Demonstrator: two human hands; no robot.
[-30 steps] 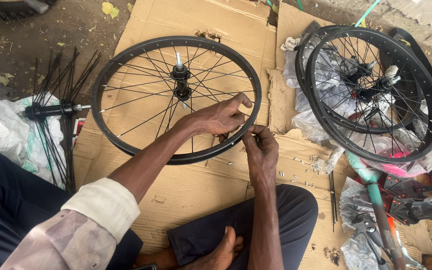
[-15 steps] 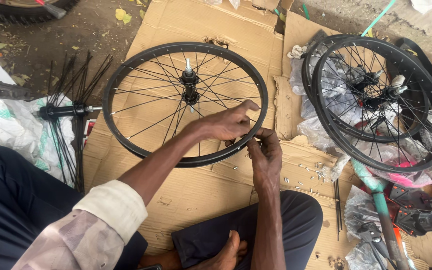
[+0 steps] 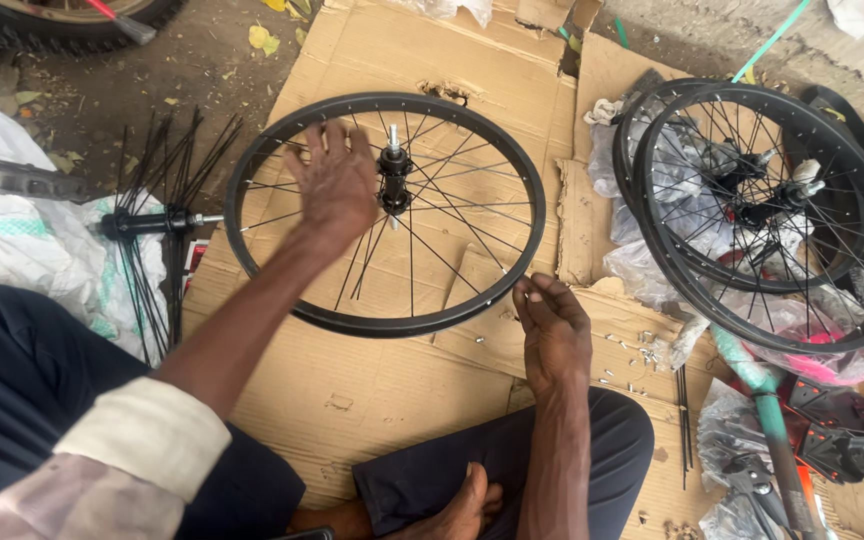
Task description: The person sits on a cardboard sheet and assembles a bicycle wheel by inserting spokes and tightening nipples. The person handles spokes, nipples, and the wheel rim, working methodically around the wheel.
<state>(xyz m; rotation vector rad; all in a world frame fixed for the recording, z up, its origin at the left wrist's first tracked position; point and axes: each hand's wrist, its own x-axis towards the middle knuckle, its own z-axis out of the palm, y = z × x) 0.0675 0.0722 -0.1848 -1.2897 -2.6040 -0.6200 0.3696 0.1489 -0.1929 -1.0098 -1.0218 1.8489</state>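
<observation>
A black bicycle wheel rim (image 3: 392, 327) with thin spokes and a centre hub (image 3: 393, 180) lies flat on brown cardboard (image 3: 352, 400). My left hand (image 3: 332, 185) rests on the spokes just left of the hub, fingers spread and palm down. My right hand (image 3: 552, 325) sits at the rim's near right edge. Its fingertips are pinched together close to the rim, and I cannot make out anything small between them. My crossed legs and a bare foot (image 3: 457, 505) show at the bottom.
Two more spoked wheels (image 3: 772, 220) lie stacked on plastic at the right. A hub with loose black spokes (image 3: 152, 222) lies left beside a white sack (image 3: 12, 240). Small metal nipples (image 3: 622, 360), loose spokes (image 3: 685, 420) and a teal frame tube (image 3: 762, 390) lie to the right.
My left hand has left the near rim beside my right hand and moved up onto the spokes by the hub. The right hand stays at the rim.
</observation>
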